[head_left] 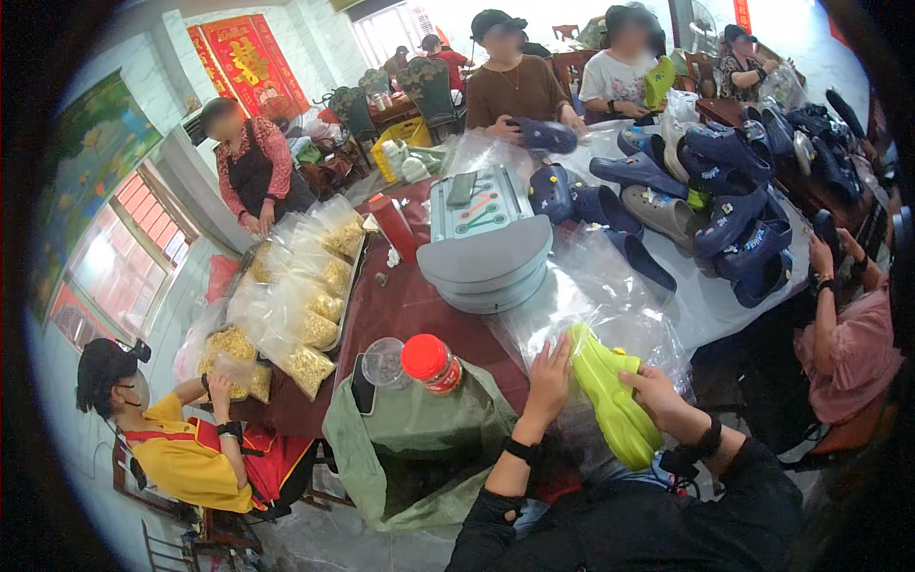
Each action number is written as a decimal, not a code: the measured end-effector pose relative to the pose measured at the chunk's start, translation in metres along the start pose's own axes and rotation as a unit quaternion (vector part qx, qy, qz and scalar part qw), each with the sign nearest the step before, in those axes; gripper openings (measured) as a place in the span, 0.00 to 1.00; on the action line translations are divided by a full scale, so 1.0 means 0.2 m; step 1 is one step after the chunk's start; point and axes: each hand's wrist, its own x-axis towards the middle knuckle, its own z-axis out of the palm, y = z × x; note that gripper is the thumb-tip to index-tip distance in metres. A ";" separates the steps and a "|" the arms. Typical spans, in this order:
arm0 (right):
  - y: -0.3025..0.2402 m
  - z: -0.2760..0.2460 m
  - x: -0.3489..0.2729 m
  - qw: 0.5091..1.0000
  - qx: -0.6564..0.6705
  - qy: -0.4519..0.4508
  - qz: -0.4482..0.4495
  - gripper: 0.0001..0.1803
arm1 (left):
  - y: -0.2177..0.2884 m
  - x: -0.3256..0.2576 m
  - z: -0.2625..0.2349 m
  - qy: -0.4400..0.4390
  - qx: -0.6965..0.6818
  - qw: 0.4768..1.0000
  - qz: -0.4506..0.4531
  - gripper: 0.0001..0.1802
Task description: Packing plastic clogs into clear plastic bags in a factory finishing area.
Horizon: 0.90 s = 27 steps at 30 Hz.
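Note:
A lime green clog shoe (610, 396) lies sole up just in front of me, partly inside a clear plastic bag (591, 305). My right hand (658, 393) grips the shoe from its right side. My left hand (550, 377) presses on the clear bag along the shoe's left edge, fingers spread upward. Both wrists wear black bands.
A grey machine (486, 243) sits on the dark red table (400, 305). Beside me stand a red-capped jar (431, 363) and a green bag (410, 448). Dark blue clogs (734, 191) pile up at the right. Bags of yellow pieces (295, 305) lie left. Several people work around the table.

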 end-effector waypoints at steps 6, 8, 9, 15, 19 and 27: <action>0.01 0.00 0.05 1.000 0.018 0.004 0.011 0.16 | -0.01 -0.01 -0.01 0.018 -0.005 0.999 0.037 0.26; 0.03 -0.01 0.07 0.996 0.082 -0.015 -0.008 0.15 | 0.00 0.00 -0.02 0.028 -0.001 0.997 0.065 0.27; 0.04 -0.02 0.09 0.996 0.083 -0.015 -0.009 0.15 | 0.02 0.00 -0.02 0.027 -0.001 0.997 0.067 0.27; 0.06 -0.03 0.13 0.994 0.108 -0.005 -0.032 0.13 | 0.11 -0.02 -0.03 0.027 0.087 0.995 0.044 0.28; 0.09 -0.05 0.14 0.994 0.106 -0.002 -0.037 0.13 | 0.17 -0.05 -0.03 0.016 0.113 0.992 0.046 0.28; 0.07 0.01 0.13 0.991 0.123 0.016 -0.048 0.14 | 0.21 -0.07 -0.03 -0.018 0.093 0.995 0.015 0.29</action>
